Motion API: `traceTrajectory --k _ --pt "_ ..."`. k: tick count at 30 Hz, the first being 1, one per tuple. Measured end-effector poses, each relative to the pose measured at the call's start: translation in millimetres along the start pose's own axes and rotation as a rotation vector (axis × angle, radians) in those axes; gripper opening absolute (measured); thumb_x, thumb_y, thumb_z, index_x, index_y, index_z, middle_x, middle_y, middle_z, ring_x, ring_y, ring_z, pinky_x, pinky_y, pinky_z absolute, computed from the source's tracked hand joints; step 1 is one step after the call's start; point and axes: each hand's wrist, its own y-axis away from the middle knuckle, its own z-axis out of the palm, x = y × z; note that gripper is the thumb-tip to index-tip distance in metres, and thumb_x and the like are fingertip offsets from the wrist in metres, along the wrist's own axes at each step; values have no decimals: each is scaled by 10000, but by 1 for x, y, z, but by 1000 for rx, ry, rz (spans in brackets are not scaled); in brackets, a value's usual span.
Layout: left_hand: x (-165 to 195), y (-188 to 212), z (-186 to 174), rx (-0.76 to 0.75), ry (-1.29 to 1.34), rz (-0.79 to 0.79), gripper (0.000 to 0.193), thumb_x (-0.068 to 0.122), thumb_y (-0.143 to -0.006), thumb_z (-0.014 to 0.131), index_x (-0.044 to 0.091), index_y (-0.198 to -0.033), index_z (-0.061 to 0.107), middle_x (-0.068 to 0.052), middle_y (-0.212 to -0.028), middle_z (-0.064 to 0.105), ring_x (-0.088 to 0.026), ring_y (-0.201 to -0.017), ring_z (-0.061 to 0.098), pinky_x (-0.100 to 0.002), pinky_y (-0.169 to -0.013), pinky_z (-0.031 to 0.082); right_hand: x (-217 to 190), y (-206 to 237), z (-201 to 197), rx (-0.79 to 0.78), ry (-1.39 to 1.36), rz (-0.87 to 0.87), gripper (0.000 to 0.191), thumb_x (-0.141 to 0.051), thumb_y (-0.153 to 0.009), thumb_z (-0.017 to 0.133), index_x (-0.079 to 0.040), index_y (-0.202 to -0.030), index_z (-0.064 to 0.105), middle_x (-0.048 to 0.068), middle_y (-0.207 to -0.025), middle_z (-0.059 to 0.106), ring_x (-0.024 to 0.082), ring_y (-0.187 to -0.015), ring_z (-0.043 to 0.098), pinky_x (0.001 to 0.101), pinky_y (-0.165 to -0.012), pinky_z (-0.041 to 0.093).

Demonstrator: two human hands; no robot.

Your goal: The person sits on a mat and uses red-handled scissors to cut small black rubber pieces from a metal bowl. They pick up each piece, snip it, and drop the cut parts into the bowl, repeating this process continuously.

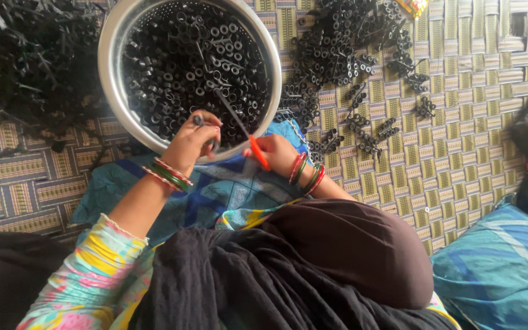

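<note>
Scissors (249, 137) and steel bowl (114, 79) over striped woven mat (459, 140)

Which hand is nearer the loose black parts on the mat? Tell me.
Right. The right hand, holding orange-handled scissors, sits beside the loose black parts. The left hand is farther off, over the steel bowl rim.

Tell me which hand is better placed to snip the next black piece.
Probably the right hand: it holds the orange-handled scissors, blades over the round metal bowl. The left hand grips a small black plastic piece.
</note>
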Motion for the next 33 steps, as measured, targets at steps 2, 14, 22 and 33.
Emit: traceTrajectory --k 2,14,22,33 --pt "6 1 -1 -9 115 -12 168 38 -908 594 113 -1057 582 29 -866 615 -77 -740 619 -299 -689 593 0 1 -3 -65 -251 -31 452 -488 -996 654 -40 -952 695 61 -681 629 148 -586 565 338 -543 441" --pt "3 -6 0 96 -49 263 142 -28 -946 707 52 -952 590 -21 -889 724 -95 -798 711 -248 -723 628 -1 4 -8 -57 348 -211 571 -620 -891 636 -50 -928 623 134 -662 609 325 -630 626 442 -610 459" --pt "0 -6 5 160 -25 270 149 -67 -934 664 52 -972 584 -40 -888 731 -110 -792 732 -249 -689 624 10 4 -10 -90 309 -246 544 -608 -902 630 -65 -951 632 116 -690 626 318 -649 639 442 -613 470" --pt "-7 -8 10 128 -44 270 168 -60 -924 690 48 -957 566 -19 -882 702 -98 -767 703 -251 -677 633 13 3 5 51 408 -132 483 -543 -838 772 -72 -877 674 111 -664 632 297 -608 635 421 -578 450"
